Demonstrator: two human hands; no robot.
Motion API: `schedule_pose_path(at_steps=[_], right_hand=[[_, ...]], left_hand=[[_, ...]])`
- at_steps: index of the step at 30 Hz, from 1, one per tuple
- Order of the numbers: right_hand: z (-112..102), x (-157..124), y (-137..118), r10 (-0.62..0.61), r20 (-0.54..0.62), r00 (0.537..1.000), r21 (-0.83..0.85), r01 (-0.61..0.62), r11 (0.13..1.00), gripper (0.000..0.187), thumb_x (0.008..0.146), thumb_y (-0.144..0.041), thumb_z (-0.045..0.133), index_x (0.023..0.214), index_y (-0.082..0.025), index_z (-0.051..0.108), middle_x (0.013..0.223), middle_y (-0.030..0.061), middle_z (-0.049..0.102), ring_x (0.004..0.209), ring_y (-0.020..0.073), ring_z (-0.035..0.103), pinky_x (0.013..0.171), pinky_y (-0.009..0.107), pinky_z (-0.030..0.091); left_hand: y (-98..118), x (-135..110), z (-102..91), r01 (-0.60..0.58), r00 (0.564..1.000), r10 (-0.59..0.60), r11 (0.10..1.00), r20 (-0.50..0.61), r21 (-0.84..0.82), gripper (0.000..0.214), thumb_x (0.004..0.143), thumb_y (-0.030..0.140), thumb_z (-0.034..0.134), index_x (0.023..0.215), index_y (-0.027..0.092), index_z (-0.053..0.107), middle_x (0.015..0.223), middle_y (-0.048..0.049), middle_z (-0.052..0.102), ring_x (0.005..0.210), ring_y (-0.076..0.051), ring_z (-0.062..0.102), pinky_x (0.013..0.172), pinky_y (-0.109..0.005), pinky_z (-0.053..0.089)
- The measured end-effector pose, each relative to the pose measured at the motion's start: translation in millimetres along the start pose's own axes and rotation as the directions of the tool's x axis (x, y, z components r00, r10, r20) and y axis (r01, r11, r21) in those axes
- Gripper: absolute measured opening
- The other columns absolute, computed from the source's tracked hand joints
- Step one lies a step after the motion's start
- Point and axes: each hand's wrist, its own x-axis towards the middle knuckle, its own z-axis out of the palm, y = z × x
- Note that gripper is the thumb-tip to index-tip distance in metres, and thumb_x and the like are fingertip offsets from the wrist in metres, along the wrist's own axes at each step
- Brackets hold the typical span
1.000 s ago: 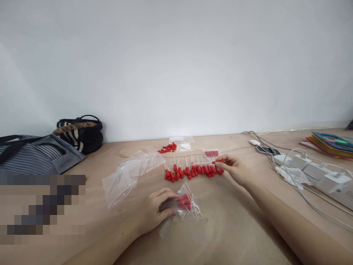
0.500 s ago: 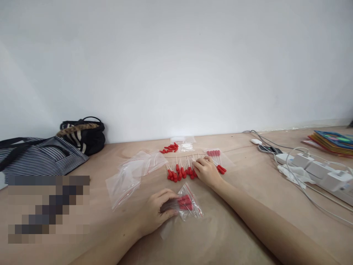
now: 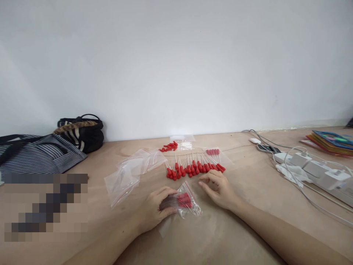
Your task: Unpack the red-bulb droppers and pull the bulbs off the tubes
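The left hand (image 3: 154,209) covers one end of the plastic bag (image 3: 184,200), so this end is not visible. The left edge cuts the striped bag (image 3: 35,158), and the right edge cuts the power strip (image 3: 345,197). A pixelated patch (image 3: 45,208) hides what is behind it. The black device's (image 3: 266,148) display is too small to read.
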Motion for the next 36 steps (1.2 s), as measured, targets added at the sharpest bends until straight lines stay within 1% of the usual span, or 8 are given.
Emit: schedule_pose_path(at_steps=[7,11,14,17,21,24,29,36], right_hand=[[2.2,0.5,-20.0,-0.009,0.348,0.938,0.115,-0.034,0.993,0.018,0.077,-0.039,0.058,0.089,-0.028,0.066,0.072,-0.0003,0.056,0.074,0.0148,0.050,0.078,0.035,0.034],[2.6,5.2,-25.8,-0.018,0.475,0.880,0.097,-0.032,0.995,0.036,0.068,-0.043,0.065,0.102,-0.030,0.061,0.080,-0.0004,0.056,0.081,0.0169,0.049,0.080,0.036,0.032],[3.7,6.4,-27.0,0.007,0.488,0.873,0.095,-0.061,0.994,0.048,0.058,-0.042,0.073,0.101,-0.027,0.060,0.085,0.0000,0.057,0.083,0.0184,0.049,0.078,0.034,0.031],[5.7,6.4,-28.5,0.012,0.451,0.892,0.091,-0.060,0.994,0.034,0.060,-0.036,0.071,0.090,-0.024,0.061,0.079,-0.0011,0.058,0.079,0.0166,0.049,0.076,0.033,0.029],[6.7,4.1,-32.0,-0.084,0.316,0.945,-0.006,0.091,0.996,0.017,0.066,-0.028,0.064,0.083,-0.023,0.063,0.079,0.0001,0.058,0.079,0.0159,0.048,0.077,0.034,0.026],[6.2,3.5,-34.5,-0.176,0.331,0.927,-0.031,0.197,0.980,0.018,0.071,-0.028,0.060,0.088,-0.025,0.063,0.085,0.0009,0.059,0.080,0.0154,0.047,0.077,0.034,0.023],[7.6,6.1,-37.3,-0.126,0.397,0.909,-0.043,0.155,0.987,0.023,0.070,-0.037,0.064,0.090,-0.026,0.061,0.081,0.0006,0.059,0.082,0.0169,0.045,0.076,0.034,0.023],[6.2,6.6,-40.5,-0.051,0.413,0.909,-0.076,0.090,0.993,0.012,0.066,-0.023,0.061,0.074,-0.019,0.053,0.074,-0.0010,0.058,0.076,0.0147,0.046,0.074,0.032,0.023]], left_hand=[[-0.5,2.9,1.0,-0.034,0.999,0.033,0.999,-0.030,-0.021,0.027,0.078,0.029,0.059,0.103,0.020,0.056,0.098,-0.0043,0.062,0.086,-0.018,0.058,0.077,-0.031,0.045],[0.3,2.8,1.8,-0.042,0.998,0.042,0.999,-0.045,-0.016,0.024,0.077,0.025,0.059,0.101,0.020,0.057,0.097,-0.0041,0.062,0.086,-0.017,0.058,0.076,-0.030,0.046],[1.2,3.2,1.9,-0.050,0.997,0.049,0.999,-0.054,-0.009,0.021,0.079,0.024,0.057,0.099,0.019,0.057,0.096,-0.0042,0.062,0.085,-0.016,0.058,0.077,-0.029,0.046],[0.9,3.8,2.3,-0.065,0.996,0.065,0.998,-0.063,0.003,0.019,0.080,0.026,0.056,0.098,0.019,0.058,0.094,-0.0041,0.062,0.083,-0.016,0.058,0.075,-0.029,0.046],[0.1,4.4,2.8,-0.067,0.996,0.067,0.998,-0.067,0.011,0.020,0.079,0.026,0.057,0.097,0.019,0.058,0.093,-0.0042,0.062,0.082,-0.016,0.058,0.075,-0.029,0.046],[0.9,5.0,2.6,-0.058,0.996,0.059,0.998,-0.070,0.011,0.019,0.079,0.025,0.057,0.097,0.020,0.058,0.093,-0.0036,0.062,0.083,-0.016,0.058,0.076,-0.029,0.046],[0.6,5.6,3.5,-0.072,0.994,0.073,0.997,-0.077,0.021,0.018,0.079,0.024,0.057,0.096,0.019,0.058,0.092,-0.0040,0.062,0.081,-0.016,0.058,0.074,-0.029,0.047],[1.6,6.4,5.3,-0.056,0.996,0.056,0.998,-0.065,0.010,0.017,0.078,0.022,0.059,0.094,0.018,0.059,0.091,-0.0037,0.062,0.082,-0.016,0.057,0.074,-0.028,0.046]])
